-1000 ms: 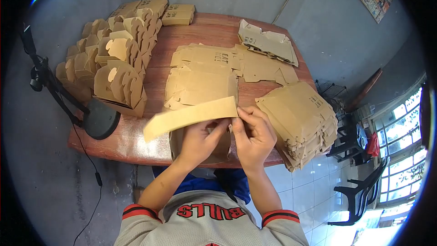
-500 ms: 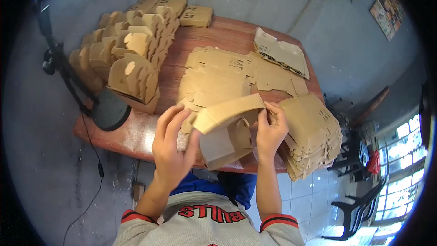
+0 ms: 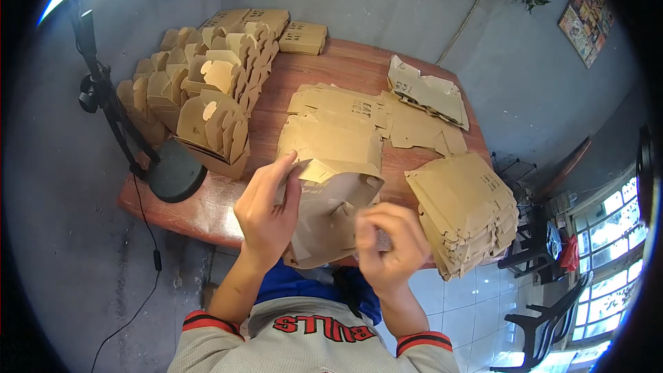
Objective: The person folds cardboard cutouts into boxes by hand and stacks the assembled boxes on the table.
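A partly folded brown cardboard box (image 3: pixel 321 224) stands at the table's front edge, its inside facing up toward me. My left hand (image 3: pixel 268 211) grips the box's left upper side between thumb and fingers. Near the right side of the box is my right hand (image 3: pixel 391 245), its fingers curled and slightly blurred; whether anything is between them is hidden. Just behind the box lie flat cardboard sheets (image 3: pixel 328 139) with printed lettering. To the right of my right hand rests a thick stack of flattened boxes (image 3: pixel 459 193).
Rows of folded open boxes (image 3: pixel 210 124) fill the table's left side, with closed boxes (image 3: pixel 302 38) behind them. A black lamp base (image 3: pixel 176 171) stands at the left edge. More flat cardboard (image 3: pixel 428 93) lies at the back right of the red-brown table (image 3: pixel 276 107).
The raised cardboard strip has come down onto the box. My right hand has moved down, away from the strip's end, and my left hand has closed on the box's side.
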{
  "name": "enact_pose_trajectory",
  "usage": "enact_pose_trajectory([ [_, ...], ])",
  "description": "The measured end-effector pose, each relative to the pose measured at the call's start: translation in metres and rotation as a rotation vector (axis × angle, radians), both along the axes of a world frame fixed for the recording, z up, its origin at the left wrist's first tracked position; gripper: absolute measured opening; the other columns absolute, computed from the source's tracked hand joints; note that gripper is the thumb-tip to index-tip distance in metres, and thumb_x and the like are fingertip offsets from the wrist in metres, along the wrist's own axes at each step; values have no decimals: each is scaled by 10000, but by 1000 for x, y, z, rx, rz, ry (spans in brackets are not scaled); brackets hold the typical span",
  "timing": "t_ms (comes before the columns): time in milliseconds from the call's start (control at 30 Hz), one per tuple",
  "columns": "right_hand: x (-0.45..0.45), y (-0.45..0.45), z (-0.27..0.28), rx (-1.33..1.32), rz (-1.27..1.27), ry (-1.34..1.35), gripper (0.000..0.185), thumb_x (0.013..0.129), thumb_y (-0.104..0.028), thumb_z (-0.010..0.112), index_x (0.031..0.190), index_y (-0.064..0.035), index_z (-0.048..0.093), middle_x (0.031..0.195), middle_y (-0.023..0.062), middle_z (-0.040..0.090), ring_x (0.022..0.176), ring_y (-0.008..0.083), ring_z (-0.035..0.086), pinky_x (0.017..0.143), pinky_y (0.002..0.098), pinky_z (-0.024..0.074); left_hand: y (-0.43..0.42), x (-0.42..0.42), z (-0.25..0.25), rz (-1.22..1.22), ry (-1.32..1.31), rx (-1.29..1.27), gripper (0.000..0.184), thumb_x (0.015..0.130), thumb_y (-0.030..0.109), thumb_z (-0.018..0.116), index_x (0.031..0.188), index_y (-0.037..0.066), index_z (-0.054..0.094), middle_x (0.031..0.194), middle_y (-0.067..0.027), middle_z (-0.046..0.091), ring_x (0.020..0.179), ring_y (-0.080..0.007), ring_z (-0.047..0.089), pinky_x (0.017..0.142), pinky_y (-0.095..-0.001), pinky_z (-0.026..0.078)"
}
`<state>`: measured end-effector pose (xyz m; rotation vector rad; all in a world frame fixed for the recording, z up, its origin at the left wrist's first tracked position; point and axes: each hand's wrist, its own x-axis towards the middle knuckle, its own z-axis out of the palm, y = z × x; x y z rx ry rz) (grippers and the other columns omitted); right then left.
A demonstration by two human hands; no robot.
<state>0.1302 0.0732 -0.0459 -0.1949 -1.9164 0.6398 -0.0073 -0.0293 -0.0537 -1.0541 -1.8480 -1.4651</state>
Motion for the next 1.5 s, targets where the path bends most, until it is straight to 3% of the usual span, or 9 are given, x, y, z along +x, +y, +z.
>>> enact_pose_trajectory([
  [33, -1, -6, 8, -118, 110, -109, 226, 821, -159, 749, 958, -7, 652, 780, 77, 657, 667, 144, 651, 635, 267, 529, 1, 3, -1, -18, -9, 27, 339, 778, -89, 686, 1104, -10, 643, 937, -145, 696, 814, -224, 694, 726, -302, 538],
  [167, -22, 4, 7, -824, 437, -162, 239, 941, -207, 621, 955, 31, 638, 843, 65, 686, 763, 111, 648, 662, 243, 505, 4, 10, -4, -108, 10, 87, 358, 771, -66, 727, 1111, -4, 635, 897, -150, 695, 751, -221, 702, 679, -293, 550],
  [267, -33, 11, 2, -1103, 575, -152, 229, 955, -187, 597, 936, 39, 631, 840, 75, 681, 811, 113, 655, 669, 229, 490, -4, 11, -4, -170, -108, 45, 392, 787, -70, 714, 1159, -30, 596, 926, -134, 699, 808, -163, 685, 727, -267, 539],
  [433, -27, 6, -9, -907, 358, -68, 104, 894, -70, 652, 925, 28, 642, 823, 108, 705, 763, 173, 709, 664, 264, 538, -12, 3, 0, -583, -641, 196, 448, 837, -65, 658, 1255, -60, 496, 1029, -151, 673, 960, -155, 643, 845, -266, 508],
  [533, -30, 0, -18, -407, 49, -118, 99, 854, -63, 689, 908, 13, 657, 771, 111, 709, 726, 173, 717, 636, 273, 547, -6, 8, 3, -619, -665, 229, 411, 843, -62, 666, 1226, -49, 518, 1005, -140, 676, 932, -147, 655, 813, -265, 523],
  [667, -35, -6, -20, -316, 47, -38, 127, 817, -78, 736, 906, -8, 677, 751, 119, 704, 696, 185, 718, 612, 281, 544, 3, 14, -2, -480, -489, 173, 395, 830, -88, 651, 1205, -52, 532, 995, -129, 666, 933, -145, 648, 837, -265, 515],
  [1033, -36, -7, -26, -339, 76, -57, 118, 830, -73, 725, 916, -6, 681, 736, 130, 688, 642, 196, 695, 577, 280, 512, 3, 17, -7, -470, -526, 136, 398, 820, -124, 617, 1204, -64, 531, 1009, -116, 643, 969, -139, 622, 884, -268, 499],
  [1400, -38, -9, -24, -289, 100, -71, 112, 863, -70, 692, 949, -2, 667, 711, 140, 651, 557, 211, 633, 532, 287, 476, 3, 12, -5, -475, -566, 150, 362, 823, -82, 655, 1170, -48, 555, 965, -115, 681, 939, -144, 660, 824, -243, 507],
  [1500, -39, -11, -23, -285, 94, -48, 138, 869, -77, 695, 956, 23, 658, 721, 108, 671, 601, 152, 629, 560, 278, 477, 4, 13, -6, -419, -532, 136, 351, 816, -72, 670, 1151, -48, 567, 952, -117, 689, 917, -145, 668, 806, -241, 513],
])
